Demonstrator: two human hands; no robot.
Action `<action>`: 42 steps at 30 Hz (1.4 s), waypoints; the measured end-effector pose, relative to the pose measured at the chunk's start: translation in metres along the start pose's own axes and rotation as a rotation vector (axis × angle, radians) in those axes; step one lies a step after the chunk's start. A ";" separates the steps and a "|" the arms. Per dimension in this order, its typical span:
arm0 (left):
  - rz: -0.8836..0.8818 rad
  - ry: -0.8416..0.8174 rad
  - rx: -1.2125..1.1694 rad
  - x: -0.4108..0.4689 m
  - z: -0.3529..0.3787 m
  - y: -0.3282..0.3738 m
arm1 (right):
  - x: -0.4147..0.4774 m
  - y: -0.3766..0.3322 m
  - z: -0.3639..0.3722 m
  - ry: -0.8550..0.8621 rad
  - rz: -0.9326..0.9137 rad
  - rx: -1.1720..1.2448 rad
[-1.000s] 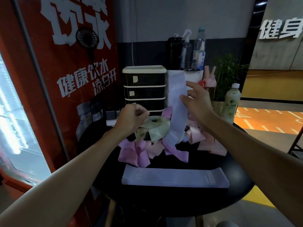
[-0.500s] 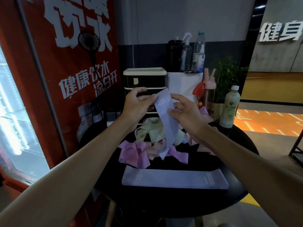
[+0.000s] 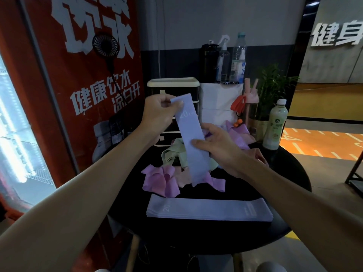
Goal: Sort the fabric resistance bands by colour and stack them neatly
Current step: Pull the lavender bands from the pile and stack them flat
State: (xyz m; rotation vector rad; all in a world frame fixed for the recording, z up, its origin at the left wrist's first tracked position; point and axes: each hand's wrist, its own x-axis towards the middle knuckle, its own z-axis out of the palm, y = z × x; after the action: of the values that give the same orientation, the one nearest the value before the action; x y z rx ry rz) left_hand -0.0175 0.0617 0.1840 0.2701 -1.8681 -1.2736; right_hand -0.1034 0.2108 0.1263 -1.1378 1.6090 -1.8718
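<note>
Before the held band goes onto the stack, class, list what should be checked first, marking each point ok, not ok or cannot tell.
1. Grip: left hand pinches the top end of the pale lavender fabric band, right hand holds its middle: ok.
2. Colour matches the flat stack of lavender bands at the near side of the round black table: ok.
3. Stack top free of other things: ok.
4. Held band's lower end clear of the tangled pile of green, pink and purple bands: cannot tell.
5. Remaining colours sorted: not ok.
</note>
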 end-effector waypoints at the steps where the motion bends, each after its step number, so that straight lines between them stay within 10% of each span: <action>1: 0.004 0.020 -0.007 0.000 -0.001 0.000 | -0.002 0.004 0.000 -0.010 0.020 -0.013; 19: -0.088 0.317 -0.061 -0.006 -0.045 -0.020 | -0.064 0.034 -0.057 -0.023 0.251 0.066; 42: -0.039 0.008 0.391 -0.166 -0.047 -0.122 | -0.141 0.075 -0.088 0.508 0.102 -0.523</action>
State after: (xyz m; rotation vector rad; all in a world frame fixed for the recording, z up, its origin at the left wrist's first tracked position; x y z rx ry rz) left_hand 0.0881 0.0714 0.0015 0.5195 -2.1046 -0.9209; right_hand -0.1069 0.3530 0.0121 -0.7621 2.4950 -1.8169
